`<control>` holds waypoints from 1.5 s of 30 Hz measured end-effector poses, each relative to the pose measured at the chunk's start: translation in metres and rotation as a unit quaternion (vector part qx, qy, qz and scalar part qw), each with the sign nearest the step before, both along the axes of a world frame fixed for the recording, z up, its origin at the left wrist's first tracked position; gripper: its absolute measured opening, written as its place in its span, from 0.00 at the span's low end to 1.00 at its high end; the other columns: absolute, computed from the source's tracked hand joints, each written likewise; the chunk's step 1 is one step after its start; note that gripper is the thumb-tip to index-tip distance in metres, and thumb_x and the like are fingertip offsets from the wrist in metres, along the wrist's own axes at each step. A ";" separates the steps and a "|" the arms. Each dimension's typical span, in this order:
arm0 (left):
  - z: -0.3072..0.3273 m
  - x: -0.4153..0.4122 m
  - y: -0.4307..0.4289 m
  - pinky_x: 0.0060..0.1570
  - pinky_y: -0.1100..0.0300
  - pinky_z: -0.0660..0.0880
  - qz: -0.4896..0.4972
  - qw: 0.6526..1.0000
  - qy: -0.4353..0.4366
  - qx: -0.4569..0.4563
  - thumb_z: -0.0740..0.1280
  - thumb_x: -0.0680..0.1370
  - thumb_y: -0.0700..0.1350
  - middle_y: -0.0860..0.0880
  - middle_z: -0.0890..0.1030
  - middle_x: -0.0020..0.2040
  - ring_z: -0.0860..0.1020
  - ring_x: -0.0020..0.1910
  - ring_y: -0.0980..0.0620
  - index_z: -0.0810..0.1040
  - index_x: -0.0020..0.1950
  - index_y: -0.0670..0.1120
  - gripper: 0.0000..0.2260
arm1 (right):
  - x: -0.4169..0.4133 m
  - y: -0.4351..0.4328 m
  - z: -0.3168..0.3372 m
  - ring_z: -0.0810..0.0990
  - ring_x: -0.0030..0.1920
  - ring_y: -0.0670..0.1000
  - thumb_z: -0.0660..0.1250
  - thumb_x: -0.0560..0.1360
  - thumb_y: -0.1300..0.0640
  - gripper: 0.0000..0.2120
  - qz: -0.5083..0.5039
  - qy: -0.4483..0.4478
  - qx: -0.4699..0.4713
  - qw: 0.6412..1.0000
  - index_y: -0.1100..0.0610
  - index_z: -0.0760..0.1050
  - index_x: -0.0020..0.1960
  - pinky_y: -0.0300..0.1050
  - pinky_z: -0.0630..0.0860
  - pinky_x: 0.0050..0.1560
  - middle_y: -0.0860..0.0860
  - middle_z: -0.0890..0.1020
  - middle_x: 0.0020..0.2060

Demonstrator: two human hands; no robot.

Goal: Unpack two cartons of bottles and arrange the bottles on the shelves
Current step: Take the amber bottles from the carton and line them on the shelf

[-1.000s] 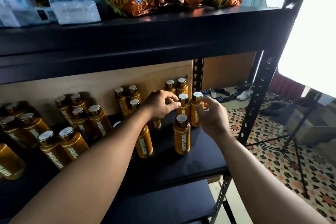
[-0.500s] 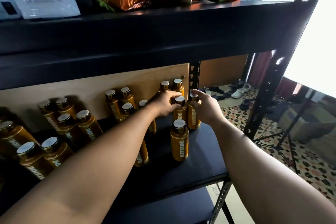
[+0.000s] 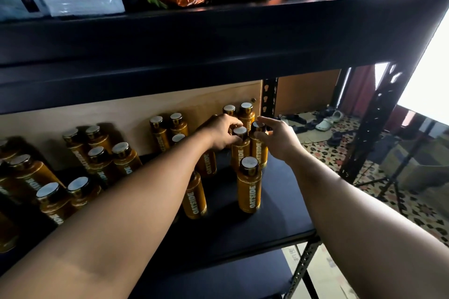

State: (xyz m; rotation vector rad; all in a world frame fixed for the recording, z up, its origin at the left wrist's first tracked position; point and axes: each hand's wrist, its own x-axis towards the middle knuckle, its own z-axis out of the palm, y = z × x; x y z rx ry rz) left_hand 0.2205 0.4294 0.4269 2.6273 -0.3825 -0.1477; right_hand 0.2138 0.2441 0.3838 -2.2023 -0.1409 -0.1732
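Status: little change vs 1 s ago. Both hands still on the same 2 caps, and the bottles sit approx where they were rel. to the rear pair. Mostly my head shifted.

L hand: thumb + fingers curled round cap of inner bottle. R hand: pinching cap of outer bottle, index stretched over the top.

The 2 stand upright, touching side by side, at the right end of the shelf, just in front of the rear pair by the backboard. Front bottle stands alone just ahead of them. Another bottle is half hidden under my L forearm. More bottle groups further left on the same shelf.

IMO this is fine alignment, not a new placement: squaring the pair into the column. Next is prob. let go + pull the front bottle into line. Cartons not in view, so can't say how many are left.
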 end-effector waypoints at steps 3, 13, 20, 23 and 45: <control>0.003 0.001 0.001 0.72 0.51 0.64 0.001 1.000 -0.005 0.019 0.69 0.80 0.38 0.43 0.67 0.77 0.65 0.76 0.45 0.68 0.76 0.43 0.25 | 0.008 0.001 0.006 0.80 0.54 0.50 0.70 0.80 0.55 0.23 0.018 0.005 -0.034 0.999 0.51 0.73 0.74 0.45 0.78 0.46 0.52 0.79 0.65; 0.001 0.000 0.005 0.69 0.51 0.67 0.032 0.999 -0.012 0.003 0.70 0.79 0.43 0.43 0.68 0.76 0.67 0.74 0.45 0.68 0.76 0.44 0.25 | 0.011 0.001 0.008 0.78 0.49 0.49 0.69 0.81 0.53 0.16 0.021 -0.007 -0.048 0.999 0.51 0.76 0.68 0.37 0.73 0.37 0.49 0.78 0.56; 0.000 -0.005 0.006 0.67 0.54 0.68 0.037 0.999 -0.031 0.010 0.71 0.79 0.44 0.44 0.71 0.74 0.70 0.73 0.45 0.70 0.74 0.44 0.24 | 0.004 0.002 0.005 0.79 0.53 0.50 0.68 0.81 0.54 0.16 0.042 -0.021 -0.063 0.997 0.52 0.76 0.69 0.40 0.74 0.43 0.53 0.80 0.62; -0.001 -0.004 0.006 0.69 0.53 0.67 0.033 0.999 -0.020 0.012 0.70 0.79 0.43 0.43 0.71 0.74 0.69 0.73 0.45 0.70 0.74 0.43 0.24 | 0.001 0.003 0.005 0.80 0.57 0.52 0.68 0.81 0.54 0.16 0.053 -0.025 -0.068 0.996 0.52 0.77 0.68 0.46 0.78 0.50 0.55 0.80 0.64; -0.007 -0.004 0.008 0.66 0.52 0.70 0.034 0.999 -0.035 -0.014 0.72 0.78 0.42 0.42 0.75 0.71 0.72 0.70 0.45 0.74 0.71 0.42 0.21 | -0.002 0.003 0.005 0.81 0.62 0.53 0.68 0.81 0.56 0.18 0.062 -0.039 -0.111 0.991 0.54 0.76 0.71 0.41 0.76 0.51 0.53 0.80 0.66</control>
